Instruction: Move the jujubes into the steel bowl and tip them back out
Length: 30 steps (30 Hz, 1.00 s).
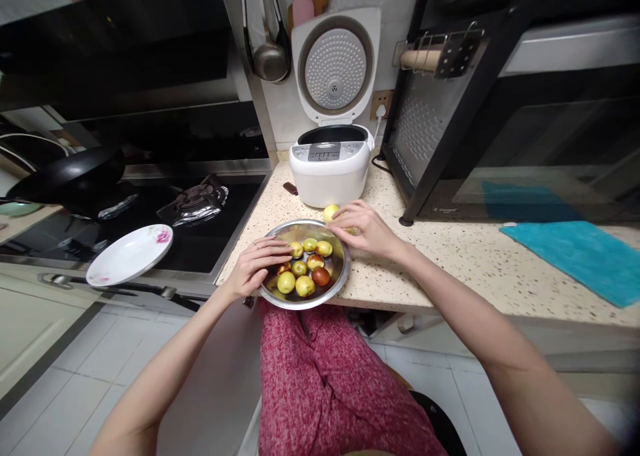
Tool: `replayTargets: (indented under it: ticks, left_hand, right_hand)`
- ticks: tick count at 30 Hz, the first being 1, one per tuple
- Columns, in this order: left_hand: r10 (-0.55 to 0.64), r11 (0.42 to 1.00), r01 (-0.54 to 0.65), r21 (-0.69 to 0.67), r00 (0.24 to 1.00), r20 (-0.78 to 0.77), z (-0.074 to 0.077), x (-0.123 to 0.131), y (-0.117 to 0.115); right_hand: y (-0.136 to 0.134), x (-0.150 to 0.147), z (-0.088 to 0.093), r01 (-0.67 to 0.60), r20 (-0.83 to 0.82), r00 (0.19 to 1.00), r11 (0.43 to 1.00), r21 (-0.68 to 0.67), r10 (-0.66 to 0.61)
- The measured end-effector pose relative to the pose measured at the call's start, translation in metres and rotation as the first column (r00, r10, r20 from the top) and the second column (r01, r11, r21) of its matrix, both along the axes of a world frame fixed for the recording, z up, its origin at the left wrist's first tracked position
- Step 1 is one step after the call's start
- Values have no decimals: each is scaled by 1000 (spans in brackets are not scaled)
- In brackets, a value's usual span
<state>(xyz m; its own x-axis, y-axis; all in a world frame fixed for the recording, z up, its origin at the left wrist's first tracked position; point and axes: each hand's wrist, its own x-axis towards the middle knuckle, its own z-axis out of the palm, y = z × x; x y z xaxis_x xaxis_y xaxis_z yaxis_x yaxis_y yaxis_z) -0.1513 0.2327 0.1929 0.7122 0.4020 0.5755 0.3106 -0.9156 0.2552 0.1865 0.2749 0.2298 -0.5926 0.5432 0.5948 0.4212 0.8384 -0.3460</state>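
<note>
A steel bowl (pixel 345 269) of yellow-green and reddish-brown jujubes (pixel 305 286) sits at the counter's front edge. My left hand (pixel 255 264) reaches over its left rim, fingers stretched out above the fruit and partly covering it. At the upper right rim is my right hand (pixel 364 228), its fingers bent; a bit of yellow-green fruit shows between thumb and fingers, mostly hidden. Just past the far rim, by the right fingertips, a pale green jujube (pixel 330 213) is visible. Behind the bowl stands a white rice cooker (pixel 327 176) with its lid raised.
A floral white plate (pixel 130 256) overhangs the front of the gas stove (pixel 195 203) at left, where a black wok (pixel 70 176) also stands. On the right are a large black-framed oven (pixel 525 143) and a turquoise cloth (pixel 575 253). Utensils hang on the wall.
</note>
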Motion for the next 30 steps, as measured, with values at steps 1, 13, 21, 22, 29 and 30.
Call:
replayTargets:
  ticks: [1, 13, 21, 22, 29, 30]
  left_hand:
    - [-1, 1000, 1, 0, 1000, 1, 0, 0, 0]
    - [-4, 1000, 4, 9, 1000, -13, -1, 0, 0]
    - [-1, 1000, 1, 0, 1000, 2, -2, -1, 1]
    - [-3, 1000, 3, -2, 1000, 5, -2, -1, 1]
    - [-5, 1000, 6, -22, 1000, 17, -2, 0, 0]
    - [-5, 1000, 5, -28, 1000, 25, -2, 1, 0]
  right_hand:
    - [3, 4, 1, 60, -25, 998, 998, -1, -60]
    - [6, 11, 0, 376, 317, 890, 922, -97, -329]
    - [4, 6, -7, 339, 354, 886, 939, -51, -300]
    - [3, 6, -7, 330, 347, 892, 942, -63, -289]
    - [1, 9, 1, 351, 171, 930, 926, -139, -327]
    - [1, 9, 2, 351, 119, 934, 927, -135, -336]
